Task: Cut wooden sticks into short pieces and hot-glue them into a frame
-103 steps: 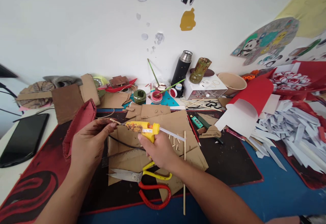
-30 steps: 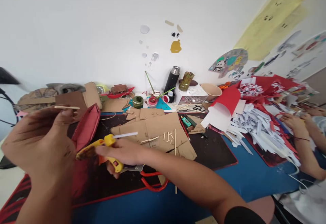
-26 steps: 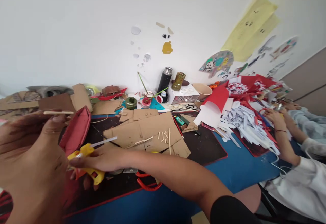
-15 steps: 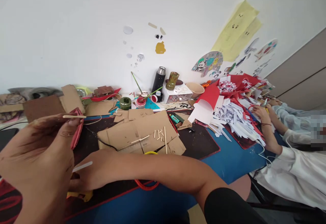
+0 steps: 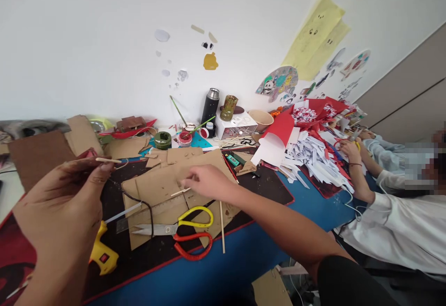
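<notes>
My left hand (image 5: 66, 204), smudged with brown, pinches a short wooden stick (image 5: 108, 160) between thumb and fingers; a reddish piece shows partly behind them. My right hand (image 5: 205, 181) is low over a sheet of cardboard (image 5: 153, 180), its fingers bent and held together beside a thin pale stick (image 5: 177, 193). What is in those fingertips, if anything, is hidden. Below, scissors (image 5: 170, 229) with one yellow and one red handle lie part open. A yellow glue gun (image 5: 104, 255) with a translucent glue stick (image 5: 123, 211) lies beside my left wrist.
A long wooden stick (image 5: 222, 227) lies right of the scissors. Paint jars (image 5: 163, 140), a black flask (image 5: 210, 106) and a white box (image 5: 233, 130) stand along the wall. White paper strips (image 5: 310, 157) are heaped on the right, near another person's hand (image 5: 350, 150).
My right hand has left the glue gun and moved right and forward over the cardboard, uncovering the scissors. The left hand keeps its stick. The view has shifted slightly.
</notes>
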A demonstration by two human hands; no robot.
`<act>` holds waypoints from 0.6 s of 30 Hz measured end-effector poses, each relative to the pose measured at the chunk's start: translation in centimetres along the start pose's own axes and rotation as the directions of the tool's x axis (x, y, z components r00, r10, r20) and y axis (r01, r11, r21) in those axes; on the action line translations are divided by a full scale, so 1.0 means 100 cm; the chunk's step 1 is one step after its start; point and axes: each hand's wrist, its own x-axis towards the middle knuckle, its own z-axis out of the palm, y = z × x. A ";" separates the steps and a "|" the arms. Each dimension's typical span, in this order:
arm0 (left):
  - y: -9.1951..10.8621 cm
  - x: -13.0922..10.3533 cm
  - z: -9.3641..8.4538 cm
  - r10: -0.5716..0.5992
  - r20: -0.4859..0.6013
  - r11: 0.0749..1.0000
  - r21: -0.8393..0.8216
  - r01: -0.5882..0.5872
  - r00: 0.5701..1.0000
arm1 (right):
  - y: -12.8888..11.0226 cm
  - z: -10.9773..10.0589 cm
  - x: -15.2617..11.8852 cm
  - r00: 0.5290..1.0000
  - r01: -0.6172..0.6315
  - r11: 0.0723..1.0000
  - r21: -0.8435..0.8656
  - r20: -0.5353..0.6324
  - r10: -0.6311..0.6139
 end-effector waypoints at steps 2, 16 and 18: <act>-0.005 -0.001 0.003 -0.015 -0.014 0.999 0.035 0.015 1.000 | 0.020 -0.011 -0.006 0.998 -0.063 0.997 -0.049 -0.016 0.063; -0.018 -0.011 0.016 -0.089 0.192 0.981 0.186 0.053 0.977 | 0.044 0.000 -0.011 0.989 -0.142 0.942 -0.305 0.004 0.150; -0.016 -0.011 0.016 -0.082 0.215 0.982 0.185 0.042 0.973 | 0.043 0.002 -0.009 0.989 -0.140 0.944 -0.299 0.007 0.149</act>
